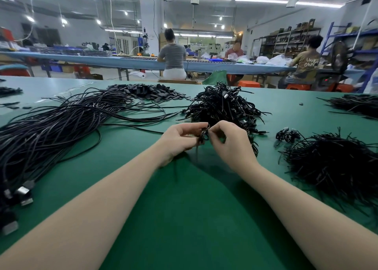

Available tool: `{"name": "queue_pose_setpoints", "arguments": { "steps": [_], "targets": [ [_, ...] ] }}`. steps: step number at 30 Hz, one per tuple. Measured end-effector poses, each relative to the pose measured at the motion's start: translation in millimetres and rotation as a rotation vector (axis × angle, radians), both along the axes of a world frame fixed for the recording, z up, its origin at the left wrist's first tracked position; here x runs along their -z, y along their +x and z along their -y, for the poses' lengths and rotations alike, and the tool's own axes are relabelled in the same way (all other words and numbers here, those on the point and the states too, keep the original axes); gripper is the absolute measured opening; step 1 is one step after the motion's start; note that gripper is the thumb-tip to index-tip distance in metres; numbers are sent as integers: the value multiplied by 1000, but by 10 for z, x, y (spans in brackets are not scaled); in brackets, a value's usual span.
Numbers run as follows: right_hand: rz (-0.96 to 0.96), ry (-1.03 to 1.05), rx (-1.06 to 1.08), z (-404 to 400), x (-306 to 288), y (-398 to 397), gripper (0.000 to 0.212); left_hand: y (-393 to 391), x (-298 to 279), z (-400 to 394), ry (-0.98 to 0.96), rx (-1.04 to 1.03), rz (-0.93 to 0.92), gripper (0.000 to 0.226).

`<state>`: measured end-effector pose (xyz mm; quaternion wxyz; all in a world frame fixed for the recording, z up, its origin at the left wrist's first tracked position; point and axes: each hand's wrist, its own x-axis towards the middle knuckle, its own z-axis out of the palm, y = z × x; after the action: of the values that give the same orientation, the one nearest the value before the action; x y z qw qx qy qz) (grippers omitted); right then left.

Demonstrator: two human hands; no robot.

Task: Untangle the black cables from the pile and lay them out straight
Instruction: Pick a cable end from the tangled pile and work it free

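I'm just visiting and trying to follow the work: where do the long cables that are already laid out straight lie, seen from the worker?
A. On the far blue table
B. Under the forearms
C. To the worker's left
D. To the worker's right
C: the long straightened cables stretch across the green table on the worker's left, while the left hand and right hand pinch a small coiled cable in the middle.
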<state>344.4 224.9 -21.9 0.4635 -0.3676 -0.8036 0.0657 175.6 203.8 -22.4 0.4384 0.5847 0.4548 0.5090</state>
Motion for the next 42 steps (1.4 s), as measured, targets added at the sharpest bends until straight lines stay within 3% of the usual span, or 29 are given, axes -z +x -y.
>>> {"name": "queue_pose_setpoints", "arguments": {
  "steps": [5, 8, 12, 14, 17, 21, 23, 27, 34, 37, 41, 42],
  "targets": [
    [1, -35, -19, -16, 1, -26, 4, -25, 42, -22, 133, -76, -15, 18],
    [-5, 6, -34, 16, -33, -28, 4, -7, 25, -23, 72, -133, -28, 9],
    [223, 318, 36, 70, -74, 2, 7, 54, -15, -6, -95, -93, 123, 32],
    [291, 385, 80, 107, -76, -18, 9, 54, -35, 10, -150, -65, 140, 28],
    [242, 343, 89, 126, -60, -48, 10, 49, -50, 33, -156, -22, 164, 7],
    [151, 228, 100, 80, -30, 5, 4, 37, -23, 16, -138, 41, 171, 40],
    [135, 198, 97, 53, -18, 31, 7, 41, 23, 7, -82, 23, 115, 45],
    [153, 192, 48, 61, -5, -3, 6, 39, 81, -8, 24, -50, 144, 30],
    [112, 214, 73, 53, -37, -10, 9, 77, 72, -21, 12, -131, 57, 6],
    [113, 226, 68, 66, -46, 0, 8, 64, 51, -18, -8, -88, 40, 19],
    [278, 323, 77, 92, -64, 10, 4, 57, -5, -5, -103, -66, 82, 56],
    [318, 360, 81, 98, -65, -1, 4, 55, -18, 2, -118, -68, 95, 54]
  ]
}}
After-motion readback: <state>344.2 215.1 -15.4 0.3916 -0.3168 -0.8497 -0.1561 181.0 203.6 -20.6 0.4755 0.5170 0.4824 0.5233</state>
